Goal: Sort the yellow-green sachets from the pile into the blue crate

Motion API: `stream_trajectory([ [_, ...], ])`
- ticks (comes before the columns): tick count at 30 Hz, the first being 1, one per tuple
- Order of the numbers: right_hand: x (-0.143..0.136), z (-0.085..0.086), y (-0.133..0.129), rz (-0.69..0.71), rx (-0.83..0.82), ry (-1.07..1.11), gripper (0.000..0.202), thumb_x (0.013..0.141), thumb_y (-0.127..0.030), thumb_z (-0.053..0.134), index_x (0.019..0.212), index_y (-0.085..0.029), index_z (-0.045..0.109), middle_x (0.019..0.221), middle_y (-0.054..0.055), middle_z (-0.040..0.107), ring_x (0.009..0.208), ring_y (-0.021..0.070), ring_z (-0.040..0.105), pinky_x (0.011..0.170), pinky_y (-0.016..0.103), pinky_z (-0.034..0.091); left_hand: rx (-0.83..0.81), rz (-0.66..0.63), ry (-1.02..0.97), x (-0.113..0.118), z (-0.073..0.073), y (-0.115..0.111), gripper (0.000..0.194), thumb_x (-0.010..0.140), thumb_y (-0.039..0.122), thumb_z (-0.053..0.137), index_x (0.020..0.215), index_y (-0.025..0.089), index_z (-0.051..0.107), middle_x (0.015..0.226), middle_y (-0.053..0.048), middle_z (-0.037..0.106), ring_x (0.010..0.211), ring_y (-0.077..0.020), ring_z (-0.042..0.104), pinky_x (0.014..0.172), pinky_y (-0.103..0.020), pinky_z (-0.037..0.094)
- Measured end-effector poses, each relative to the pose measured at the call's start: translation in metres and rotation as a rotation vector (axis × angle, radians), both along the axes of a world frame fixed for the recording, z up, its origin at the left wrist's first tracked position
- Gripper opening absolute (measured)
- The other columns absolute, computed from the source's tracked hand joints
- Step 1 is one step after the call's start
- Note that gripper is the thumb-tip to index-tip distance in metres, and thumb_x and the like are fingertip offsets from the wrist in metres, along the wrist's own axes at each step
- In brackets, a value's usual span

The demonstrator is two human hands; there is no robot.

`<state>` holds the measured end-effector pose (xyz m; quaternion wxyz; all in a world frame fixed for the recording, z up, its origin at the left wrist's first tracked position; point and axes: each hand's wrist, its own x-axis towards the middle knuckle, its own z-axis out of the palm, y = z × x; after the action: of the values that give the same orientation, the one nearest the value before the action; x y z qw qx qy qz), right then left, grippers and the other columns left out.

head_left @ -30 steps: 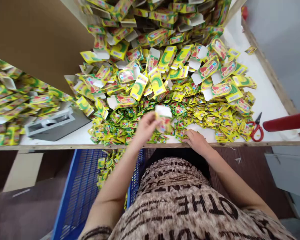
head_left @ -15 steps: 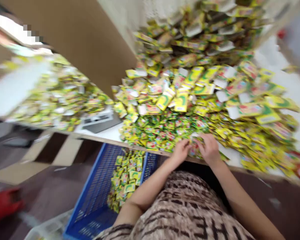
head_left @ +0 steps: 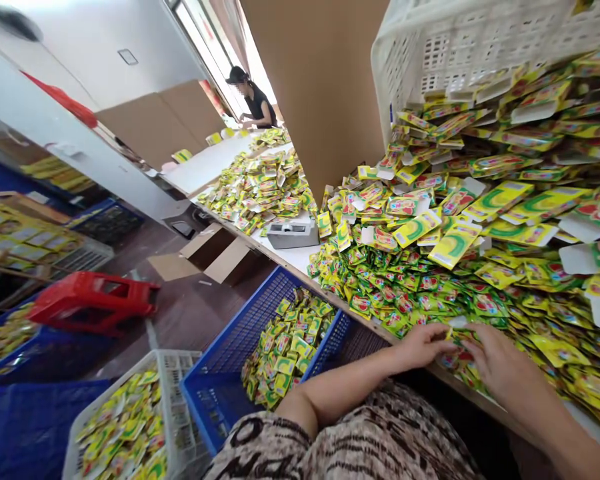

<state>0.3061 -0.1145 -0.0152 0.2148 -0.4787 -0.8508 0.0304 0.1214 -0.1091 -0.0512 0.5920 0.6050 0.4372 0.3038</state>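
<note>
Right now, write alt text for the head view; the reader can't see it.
Left hand and right hand hold a partly hidden box at a table, before heaped packets and open boxes. A blue crate of packets stands at left; another person is farther off.

Yellow cartons (head_left: 455, 244) with green arcs, green-and-yellow packets (head_left: 375, 287), blue crate (head_left: 215, 397), mottled brown shirt (head_left: 365, 443) with black lettering.

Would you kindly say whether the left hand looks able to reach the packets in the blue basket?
Probably yes: the blue basket stands open beside the left forearm and nothing covers its packets, though the left hand, seemingly holding a small box, may need freeing first.
</note>
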Motion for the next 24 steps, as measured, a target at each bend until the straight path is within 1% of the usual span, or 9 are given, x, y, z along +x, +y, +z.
stream_trajectory([
  [4, 0.004, 0.009, 0.002, -0.05, 0.004, -0.112, 0.019, 0.085, -0.017, 0.047, 0.099, -0.019, 0.059, 0.092, 0.011, 0.066, 0.089, 0.0282, 0.063, 0.076, 0.039, 0.049, 0.001, -0.003, -0.095, 0.001, -0.006, -0.001, 0.038, 0.087, 0.041, 0.062, 0.111, 0.013, 0.068, 0.096, -0.007, 0.069, 0.092, -0.0208, 0.061, 0.088, -0.032, 0.048],
  [7, -0.003, 0.025, -0.003, 0.003, -0.112, -0.161, 0.022, 0.08, -0.011, 0.048, 0.095, -0.019, 0.062, 0.094, 0.011, 0.066, 0.09, 0.0278, 0.061, 0.076, 0.037, 0.048, 0.043, -0.009, -0.19, 0.002, -0.004, -0.006, 0.043, 0.084, 0.044, 0.065, 0.113, 0.013, 0.067, 0.098, -0.007, 0.068, 0.095, -0.0213, 0.06, 0.091, -0.033, 0.046],
  [9, -0.006, 0.033, -0.004, 0.017, -0.222, -0.07, 0.021, 0.082, -0.013, 0.051, 0.099, -0.017, 0.061, 0.094, 0.011, 0.066, 0.09, 0.0268, 0.062, 0.076, 0.036, 0.049, 0.024, -0.012, -0.244, 0.003, -0.001, -0.007, 0.044, 0.08, 0.045, 0.069, 0.11, 0.013, 0.068, 0.099, -0.007, 0.068, 0.097, -0.0221, 0.059, 0.093, -0.034, 0.045],
  [10, -0.007, 0.034, -0.003, 0.015, -0.269, 0.01, 0.026, 0.083, -0.013, 0.051, 0.107, -0.017, 0.059, 0.099, 0.011, 0.067, 0.091, 0.0253, 0.063, 0.076, 0.034, 0.049, -0.009, -0.014, -0.27, 0.003, 0.0, -0.005, 0.042, 0.078, 0.045, 0.07, 0.106, 0.013, 0.069, 0.098, -0.007, 0.068, 0.097, -0.0223, 0.059, 0.093, -0.034, 0.045],
  [11, -0.006, 0.033, -0.001, -0.022, -0.292, 0.089, 0.028, 0.085, -0.015, 0.052, 0.112, -0.018, 0.057, 0.102, 0.01, 0.067, 0.09, 0.0239, 0.064, 0.076, 0.033, 0.05, -0.047, -0.022, -0.298, 0.004, -0.001, -0.003, 0.042, 0.077, 0.045, 0.072, 0.104, 0.013, 0.069, 0.098, -0.007, 0.068, 0.097, -0.0222, 0.059, 0.093, -0.034, 0.044],
  [13, -0.005, 0.025, 0.001, -0.118, -0.258, 0.224, 0.018, 0.087, -0.017, 0.055, 0.104, -0.021, 0.06, 0.095, 0.007, 0.069, 0.086, 0.0226, 0.066, 0.076, 0.033, 0.051, -0.111, -0.027, -0.347, 0.005, -0.002, 0.002, 0.04, 0.077, 0.043, 0.073, 0.103, 0.013, 0.068, 0.098, -0.006, 0.068, 0.096, -0.0214, 0.059, 0.092, -0.033, 0.044],
  [16, -0.004, 0.009, -0.002, -0.204, -0.138, 0.377, 0.01, 0.088, -0.019, 0.056, 0.095, -0.023, 0.062, 0.089, 0.004, 0.071, 0.085, 0.0214, 0.067, 0.077, 0.033, 0.053, -0.15, -0.008, -0.375, 0.007, -0.003, 0.004, 0.037, 0.077, 0.041, 0.074, 0.102, 0.014, 0.067, 0.096, -0.005, 0.067, 0.091, -0.0183, 0.058, 0.088, -0.03, 0.044],
  [18, -0.004, 0.0, -0.005, -0.216, -0.058, 0.409, 0.011, 0.09, -0.019, 0.054, 0.096, -0.023, 0.063, 0.088, 0.004, 0.071, 0.085, 0.0207, 0.068, 0.077, 0.033, 0.054, -0.145, 0.005, -0.364, 0.008, -0.003, 0.003, 0.035, 0.076, 0.041, 0.074, 0.099, 0.014, 0.066, 0.089, -0.003, 0.065, 0.085, -0.016, 0.057, 0.084, -0.027, 0.044],
  [24, 0.006, -0.008, -0.001, 0.071, 0.031, 0.317, 0.02, 0.092, -0.014, 0.05, 0.104, -0.021, 0.064, 0.101, 0.008, 0.072, 0.097, 0.02, 0.067, 0.086, 0.034, 0.055, -0.139, -0.015, -0.338, 0.005, -0.007, 0.006, 0.033, 0.079, 0.043, 0.07, 0.094, 0.014, 0.066, 0.081, -0.001, 0.06, 0.08, -0.0149, 0.053, 0.079, -0.026, 0.043],
])
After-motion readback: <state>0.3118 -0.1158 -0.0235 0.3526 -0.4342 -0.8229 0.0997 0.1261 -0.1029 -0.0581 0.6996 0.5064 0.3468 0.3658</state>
